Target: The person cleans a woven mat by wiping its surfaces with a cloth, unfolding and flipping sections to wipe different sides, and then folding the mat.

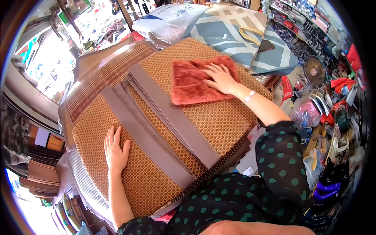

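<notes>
A folded red plush cloth (188, 84) lies on the right part of a brown woven mat (156, 172). My right hand (221, 79) rests flat on the cloth, fingers stretched out. On the mat's left part, my left hand (116, 152) presses down flat with its thumb apart, holding nothing. Between my hands, two grey-brown fabric bands (145, 143) run diagonally over the mat, their fabric folded in layers. The mat appears folded or stacked, with several edges showing at its near side.
Behind the mat are a brown checked mat (105, 72), a white plastic bag (168, 21) and a blue-and-beige patterned bag (227, 33). Crowded goods fill the floor and shelves at right, including a round fan (314, 70) and a purple item (326, 190). Rolled or stacked mats (39, 172) stand at left.
</notes>
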Motion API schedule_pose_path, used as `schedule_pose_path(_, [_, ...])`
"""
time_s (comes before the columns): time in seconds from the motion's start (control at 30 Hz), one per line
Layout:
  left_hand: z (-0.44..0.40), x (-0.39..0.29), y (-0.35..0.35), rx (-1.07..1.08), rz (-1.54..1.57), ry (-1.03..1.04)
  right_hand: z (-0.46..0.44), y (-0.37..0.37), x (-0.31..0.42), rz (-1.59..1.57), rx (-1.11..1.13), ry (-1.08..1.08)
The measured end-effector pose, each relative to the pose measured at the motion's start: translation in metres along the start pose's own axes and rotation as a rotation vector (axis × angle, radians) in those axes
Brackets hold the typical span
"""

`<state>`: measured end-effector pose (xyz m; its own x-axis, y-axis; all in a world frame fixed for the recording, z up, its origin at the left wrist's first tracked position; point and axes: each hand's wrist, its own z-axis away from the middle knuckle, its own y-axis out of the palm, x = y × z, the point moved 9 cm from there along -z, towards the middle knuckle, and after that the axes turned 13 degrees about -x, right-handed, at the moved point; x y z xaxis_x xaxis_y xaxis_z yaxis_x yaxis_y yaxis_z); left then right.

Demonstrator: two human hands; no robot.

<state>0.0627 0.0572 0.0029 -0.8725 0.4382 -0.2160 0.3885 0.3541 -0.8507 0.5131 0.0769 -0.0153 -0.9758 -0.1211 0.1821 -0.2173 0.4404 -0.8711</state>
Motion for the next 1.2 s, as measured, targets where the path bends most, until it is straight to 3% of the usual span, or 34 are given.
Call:
schedule_pose_path(0.1, [0.001, 0.001, 0.001, -0.014, -0.001, -0.009, 0.058, -0.019, 0.003, 0.041, 0.003, -0.076])
schedule_pose_path(0.2, [-0.002, -0.004, -0.001, -0.019, -0.003, -0.003, 0.102, -0.034, 0.052, -0.076, 0.096, -0.115])
schedule_pose_path(0.33, [-0.002, -0.006, -0.002, -0.03, -0.023, -0.001, 0.089, -0.033, 0.131, -0.211, 0.148, -0.386])
schedule_pose_path(0.43, [-0.001, -0.005, -0.002, -0.042, -0.012, 0.006, 0.039, -0.011, 0.149, -0.278, 0.119, -0.477])
schedule_pose_path(0.6, [0.0, -0.006, -0.006, -0.012, -0.012, -0.028, -0.036, 0.025, 0.066, -0.173, 0.031, -0.183])
schedule_pose_path(0.7, [0.001, -0.005, -0.007, -0.028, 0.001, -0.011, -0.008, 0.011, -0.008, -0.011, -0.01, -0.054])
schedule_pose_path(0.77, [0.0, -0.004, -0.008, -0.046, 0.014, -0.024, 0.034, -0.006, -0.018, 0.098, 0.024, -0.109])
schedule_pose_path(0.9, [-0.001, -0.004, -0.006, -0.062, 0.0, -0.019, 0.109, -0.032, 0.035, -0.072, 0.081, -0.177])
schedule_pose_path(1.07, [-0.001, -0.005, -0.004, -0.053, -0.028, -0.005, 0.08, -0.03, 0.155, -0.239, 0.189, -0.495])
schedule_pose_path(1.2, [-0.001, -0.003, -0.005, -0.056, -0.025, -0.016, 0.007, 0.005, 0.171, -0.305, 0.117, -0.497])
